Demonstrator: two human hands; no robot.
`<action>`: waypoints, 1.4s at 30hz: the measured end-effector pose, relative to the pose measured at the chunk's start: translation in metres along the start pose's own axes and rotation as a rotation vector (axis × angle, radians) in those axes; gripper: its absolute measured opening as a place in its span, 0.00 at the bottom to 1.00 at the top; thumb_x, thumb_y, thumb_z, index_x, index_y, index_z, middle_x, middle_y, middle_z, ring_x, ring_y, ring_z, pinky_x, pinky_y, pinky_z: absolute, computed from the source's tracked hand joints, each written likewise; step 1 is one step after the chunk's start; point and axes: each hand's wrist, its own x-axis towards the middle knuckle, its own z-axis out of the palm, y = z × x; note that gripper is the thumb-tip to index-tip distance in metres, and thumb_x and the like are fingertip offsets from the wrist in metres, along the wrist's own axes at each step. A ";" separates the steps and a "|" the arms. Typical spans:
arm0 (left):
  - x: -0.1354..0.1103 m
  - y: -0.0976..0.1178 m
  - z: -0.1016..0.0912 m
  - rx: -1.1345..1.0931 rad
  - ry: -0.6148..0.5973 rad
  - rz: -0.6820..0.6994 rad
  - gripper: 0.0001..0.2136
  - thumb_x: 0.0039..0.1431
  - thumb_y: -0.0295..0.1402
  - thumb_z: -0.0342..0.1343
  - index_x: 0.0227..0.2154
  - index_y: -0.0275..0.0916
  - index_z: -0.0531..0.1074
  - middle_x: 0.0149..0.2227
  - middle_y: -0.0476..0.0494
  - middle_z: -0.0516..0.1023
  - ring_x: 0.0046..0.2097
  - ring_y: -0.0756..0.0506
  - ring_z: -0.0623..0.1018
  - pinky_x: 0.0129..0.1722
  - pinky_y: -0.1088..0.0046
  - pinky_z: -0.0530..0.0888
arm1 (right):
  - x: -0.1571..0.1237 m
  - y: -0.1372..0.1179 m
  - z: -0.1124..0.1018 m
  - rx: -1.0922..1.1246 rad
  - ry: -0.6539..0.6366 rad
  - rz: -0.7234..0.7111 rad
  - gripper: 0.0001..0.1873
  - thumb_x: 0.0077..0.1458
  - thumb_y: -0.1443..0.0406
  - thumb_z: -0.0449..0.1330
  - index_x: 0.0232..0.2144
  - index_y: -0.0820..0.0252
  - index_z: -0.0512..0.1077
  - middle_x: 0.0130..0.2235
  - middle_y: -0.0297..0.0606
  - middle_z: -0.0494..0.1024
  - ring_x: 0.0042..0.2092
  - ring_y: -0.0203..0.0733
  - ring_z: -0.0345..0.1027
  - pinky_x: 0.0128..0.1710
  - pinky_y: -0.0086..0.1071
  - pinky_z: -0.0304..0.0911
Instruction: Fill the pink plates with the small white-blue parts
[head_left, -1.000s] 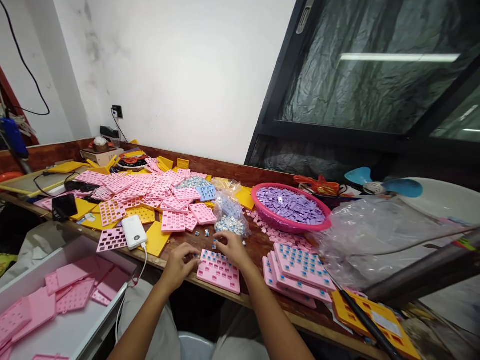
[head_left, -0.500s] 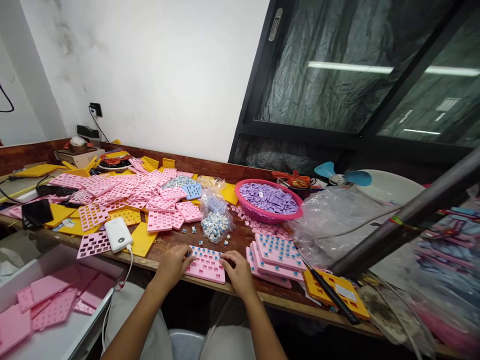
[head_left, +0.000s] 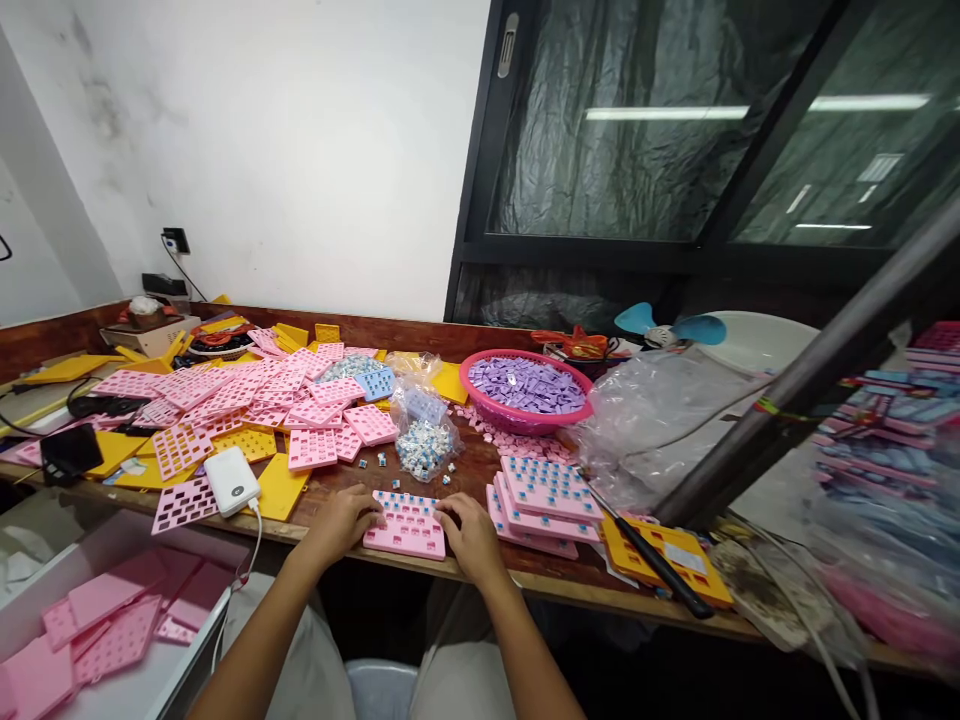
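Observation:
A pink plate with square holes (head_left: 405,541) lies at the table's front edge, with a row of small blue pieces that look like key switches along its far side. My left hand (head_left: 346,518) grips its left side, thumb and fingers bent at the edge. On the opposite side my right hand (head_left: 469,530) holds the plate's right edge in the same way. Just beyond is a clear plastic bag of blue-and-white switches (head_left: 426,448), with a few loose switches (head_left: 382,460) beside it. A stack of pink plates (head_left: 551,487) set with blue switches stands right of my right hand.
A pink basket (head_left: 517,415) full of purple pieces stands behind. Many pink plates (head_left: 247,388) pile up on the left, near a white power bank (head_left: 232,482) with a cable. A black-handled tool (head_left: 660,565) and a slanted metal pole (head_left: 795,385) are at right; an open drawer (head_left: 191,655) sits lower left.
The whole view has shifted slightly, so most things appear a little further left. Both hands stay at the sides of the pink plate, with little change in their grip.

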 end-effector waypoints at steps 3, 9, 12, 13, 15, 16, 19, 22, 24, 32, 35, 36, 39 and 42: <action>0.001 -0.003 0.003 -0.035 0.029 0.002 0.08 0.64 0.36 0.57 0.35 0.43 0.81 0.37 0.44 0.79 0.39 0.45 0.77 0.40 0.73 0.69 | 0.003 -0.003 -0.003 -0.049 -0.032 0.010 0.08 0.60 0.67 0.57 0.33 0.57 0.77 0.39 0.40 0.81 0.44 0.47 0.71 0.47 0.38 0.62; 0.005 -0.009 0.013 -0.165 0.123 -0.077 0.10 0.61 0.41 0.61 0.31 0.40 0.81 0.33 0.44 0.80 0.36 0.46 0.77 0.37 0.73 0.69 | 0.019 -0.012 -0.015 -0.229 -0.187 0.065 0.08 0.59 0.68 0.59 0.33 0.57 0.78 0.38 0.37 0.82 0.44 0.45 0.71 0.45 0.34 0.59; 0.004 -0.007 0.014 -0.190 0.136 -0.068 0.11 0.62 0.41 0.60 0.29 0.40 0.81 0.33 0.45 0.79 0.36 0.46 0.77 0.38 0.73 0.70 | 0.026 -0.015 -0.018 -0.296 -0.233 0.054 0.08 0.58 0.69 0.59 0.31 0.57 0.78 0.38 0.37 0.82 0.44 0.44 0.71 0.45 0.34 0.59; 0.003 -0.006 0.015 -0.173 0.139 -0.060 0.11 0.62 0.41 0.60 0.30 0.40 0.81 0.33 0.45 0.79 0.36 0.46 0.77 0.38 0.72 0.70 | 0.026 -0.016 -0.018 -0.304 -0.237 0.054 0.07 0.58 0.69 0.59 0.31 0.57 0.78 0.38 0.37 0.82 0.44 0.44 0.71 0.45 0.34 0.59; -0.001 -0.004 0.015 -0.130 0.148 -0.043 0.11 0.63 0.40 0.59 0.31 0.41 0.81 0.35 0.44 0.79 0.37 0.46 0.77 0.39 0.72 0.70 | 0.024 -0.016 -0.017 -0.313 -0.226 0.053 0.08 0.59 0.68 0.59 0.32 0.57 0.78 0.39 0.37 0.81 0.44 0.44 0.71 0.45 0.33 0.59; -0.003 -0.003 0.016 -0.114 0.159 -0.036 0.11 0.64 0.39 0.57 0.33 0.41 0.81 0.36 0.44 0.78 0.38 0.46 0.77 0.40 0.72 0.70 | 0.021 -0.016 -0.016 -0.318 -0.216 0.049 0.08 0.60 0.68 0.59 0.32 0.57 0.78 0.39 0.37 0.81 0.44 0.44 0.71 0.45 0.33 0.59; -0.009 0.000 0.018 -0.112 0.214 -0.030 0.10 0.66 0.38 0.55 0.37 0.42 0.81 0.36 0.44 0.79 0.38 0.46 0.78 0.40 0.71 0.70 | 0.014 -0.016 -0.014 -0.347 -0.194 0.029 0.09 0.63 0.67 0.57 0.35 0.57 0.78 0.41 0.38 0.81 0.44 0.45 0.70 0.45 0.34 0.60; -0.011 0.002 0.019 -0.119 0.238 -0.035 0.10 0.66 0.37 0.56 0.35 0.41 0.80 0.36 0.44 0.79 0.38 0.46 0.78 0.40 0.72 0.71 | 0.013 -0.018 -0.014 -0.365 -0.205 0.026 0.09 0.64 0.67 0.56 0.37 0.57 0.78 0.42 0.39 0.81 0.45 0.45 0.71 0.46 0.34 0.60; -0.011 0.005 0.019 -0.086 0.235 -0.042 0.10 0.66 0.37 0.56 0.33 0.41 0.80 0.36 0.44 0.78 0.39 0.46 0.78 0.41 0.71 0.72 | 0.017 -0.020 -0.016 -0.385 -0.235 0.033 0.09 0.63 0.67 0.57 0.36 0.57 0.79 0.41 0.39 0.82 0.46 0.46 0.71 0.46 0.34 0.59; -0.021 0.013 0.021 0.157 0.192 0.016 0.13 0.71 0.37 0.48 0.42 0.42 0.79 0.43 0.42 0.78 0.44 0.44 0.78 0.45 0.68 0.73 | 0.036 -0.027 -0.025 -0.518 -0.385 0.012 0.08 0.61 0.68 0.59 0.35 0.57 0.80 0.40 0.40 0.83 0.45 0.47 0.73 0.43 0.35 0.57; -0.025 0.014 0.021 0.136 0.208 0.012 0.13 0.70 0.37 0.49 0.44 0.43 0.78 0.44 0.42 0.78 0.45 0.44 0.78 0.46 0.69 0.73 | 0.037 -0.026 -0.026 -0.486 -0.385 0.009 0.09 0.61 0.68 0.59 0.34 0.56 0.80 0.40 0.38 0.83 0.45 0.45 0.73 0.43 0.34 0.57; -0.025 0.014 0.020 0.129 0.203 0.005 0.12 0.70 0.37 0.50 0.43 0.43 0.79 0.43 0.42 0.78 0.44 0.44 0.78 0.45 0.69 0.73 | 0.037 -0.025 -0.026 -0.480 -0.381 0.007 0.09 0.61 0.69 0.59 0.34 0.56 0.80 0.39 0.37 0.83 0.45 0.44 0.73 0.43 0.33 0.57; -0.014 0.015 0.015 0.128 0.196 -0.022 0.12 0.69 0.37 0.51 0.37 0.42 0.79 0.40 0.43 0.78 0.41 0.45 0.78 0.42 0.71 0.73 | 0.033 -0.024 -0.022 -0.518 -0.367 -0.007 0.10 0.62 0.69 0.58 0.33 0.56 0.79 0.39 0.37 0.82 0.44 0.44 0.72 0.43 0.34 0.57; 0.012 0.014 0.008 0.137 0.226 -0.052 0.09 0.67 0.36 0.53 0.37 0.42 0.78 0.40 0.43 0.79 0.43 0.45 0.78 0.44 0.71 0.72 | 0.023 -0.023 -0.015 -0.615 -0.338 -0.051 0.11 0.64 0.69 0.56 0.34 0.57 0.79 0.40 0.40 0.81 0.44 0.45 0.71 0.42 0.35 0.58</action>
